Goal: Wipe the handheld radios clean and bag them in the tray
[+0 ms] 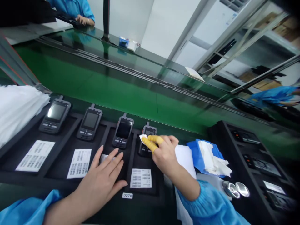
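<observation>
A black tray [70,184] holds several black handheld devices, each in its own slot with a white barcode label below it. My right hand [164,153], with yellow finger cots on two fingers, pinches a small white wipe [143,137] against the rightmost device [146,140]. My left hand [103,178] lies flat with fingers spread on the tray, over the label below the third device [122,133]. Two more devices [55,115] [89,124] sit in the slots to the left.
A green conveyor belt [105,84] runs behind the tray. A blue pack of white wipes [208,157] and two small metal caps [235,189] lie at the right, beside a second black tray [253,156] of devices. White bags [16,106] are stacked at the left. Other people's blue sleeves show beyond the belt.
</observation>
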{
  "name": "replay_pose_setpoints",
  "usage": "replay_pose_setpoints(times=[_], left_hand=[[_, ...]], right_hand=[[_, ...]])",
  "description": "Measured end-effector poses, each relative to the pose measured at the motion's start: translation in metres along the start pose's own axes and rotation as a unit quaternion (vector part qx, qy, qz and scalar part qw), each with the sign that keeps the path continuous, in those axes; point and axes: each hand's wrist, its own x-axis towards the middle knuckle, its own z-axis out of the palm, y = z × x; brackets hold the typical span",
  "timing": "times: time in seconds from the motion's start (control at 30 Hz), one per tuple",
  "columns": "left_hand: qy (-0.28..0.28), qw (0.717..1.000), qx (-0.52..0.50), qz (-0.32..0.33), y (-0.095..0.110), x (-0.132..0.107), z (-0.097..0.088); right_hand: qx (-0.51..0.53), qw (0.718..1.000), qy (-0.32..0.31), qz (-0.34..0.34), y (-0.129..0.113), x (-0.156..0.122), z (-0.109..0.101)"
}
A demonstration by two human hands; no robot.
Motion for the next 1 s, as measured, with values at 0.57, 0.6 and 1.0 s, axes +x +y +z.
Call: replay_pose_setpoints(times=[0.57,0.6,1.0], left_hand=[[-0.061,0.997,0.041,-0.022,-0.016,-0.013,0.006],[-0.059,0.997,0.040,-0.024,-0.016,-0.013,0.006],[-0.070,0.997,0.040,-0.018,-0.016,-0.012,0.006]], right_hand=[[0.041,0.987,-0.061,-0.139,-0.028,0.036,0.050],[0.045,0.985,-0.072,-0.147,-0.030,0.033,0.047],[0.009,0.990,-0.056,-0.129,-0.026,0.063,0.057]])
